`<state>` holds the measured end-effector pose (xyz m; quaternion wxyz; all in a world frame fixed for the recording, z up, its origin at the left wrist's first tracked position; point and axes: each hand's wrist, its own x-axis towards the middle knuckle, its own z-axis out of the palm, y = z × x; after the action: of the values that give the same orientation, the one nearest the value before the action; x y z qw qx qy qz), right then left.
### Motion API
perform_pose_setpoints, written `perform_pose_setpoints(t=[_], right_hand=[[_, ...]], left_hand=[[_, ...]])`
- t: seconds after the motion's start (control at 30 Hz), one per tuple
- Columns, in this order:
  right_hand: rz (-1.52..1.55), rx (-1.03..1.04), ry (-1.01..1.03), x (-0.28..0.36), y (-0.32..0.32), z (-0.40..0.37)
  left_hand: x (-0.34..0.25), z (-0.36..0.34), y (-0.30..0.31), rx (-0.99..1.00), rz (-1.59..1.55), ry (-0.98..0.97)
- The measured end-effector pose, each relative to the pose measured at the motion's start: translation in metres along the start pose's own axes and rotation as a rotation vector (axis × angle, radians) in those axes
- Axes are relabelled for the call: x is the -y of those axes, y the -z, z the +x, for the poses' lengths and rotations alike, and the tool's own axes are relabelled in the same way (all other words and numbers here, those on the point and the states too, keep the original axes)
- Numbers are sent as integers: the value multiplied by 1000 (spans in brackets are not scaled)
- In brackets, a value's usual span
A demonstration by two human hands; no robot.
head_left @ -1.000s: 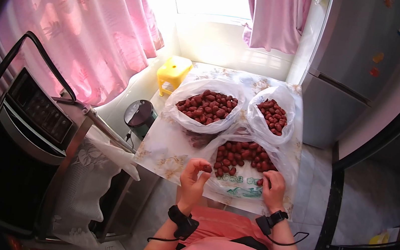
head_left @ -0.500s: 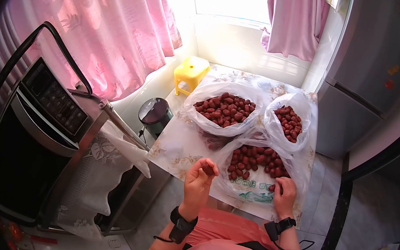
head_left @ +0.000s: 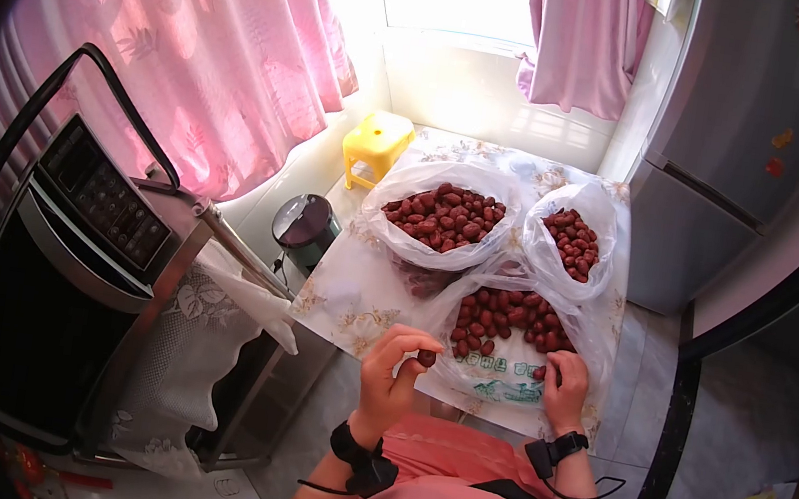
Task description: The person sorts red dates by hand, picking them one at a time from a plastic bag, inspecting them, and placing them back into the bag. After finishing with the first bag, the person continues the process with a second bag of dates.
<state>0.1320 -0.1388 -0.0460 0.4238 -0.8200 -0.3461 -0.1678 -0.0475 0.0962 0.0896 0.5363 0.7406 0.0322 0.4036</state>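
Dark red dried dates fill the three clear plastic bags on the table. Held up in front of the nearest bag (head_left: 502,392), my left hand (head_left: 391,370) pinches a single red date (head_left: 427,358) between thumb and fingertips. My right hand (head_left: 564,387) is down at the right side of that same bag, its fingers closed around another date (head_left: 540,373) that partly shows at the fingertips. More dates (head_left: 504,314) lie heaped at the bag's far side, above green printing on the plastic.
A large bag (head_left: 385,230) of dates stands at the table's back left, a smaller bag (head_left: 597,281) at the back right. Beyond the table (head_left: 339,287) are a yellow stool (head_left: 379,136) and a dark-lidded bin (head_left: 305,222). A microwave (head_left: 73,277) is left, a fridge (head_left: 727,141) right.
My left hand has turned over, so the date in its fingers now points downward and sits slightly lower. The right hand stays almost still at the bag.
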Motion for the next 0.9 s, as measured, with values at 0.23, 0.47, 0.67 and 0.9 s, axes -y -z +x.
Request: perform_pose_setpoints(t=[0.23,0.47,0.67,0.9], right_hand=[[11,0,5,2,0,1],[6,-1,0,2,0,1],[3,15,-10,2,1,1],[-3,2,-2,3,2,1]], left_hand=[[0,-1,0,-18,21,10],[10,-6,-2,-70,14,18],[20,-14,-1,-44,-20,34],[26,-17,-6,-44,-156,226]])
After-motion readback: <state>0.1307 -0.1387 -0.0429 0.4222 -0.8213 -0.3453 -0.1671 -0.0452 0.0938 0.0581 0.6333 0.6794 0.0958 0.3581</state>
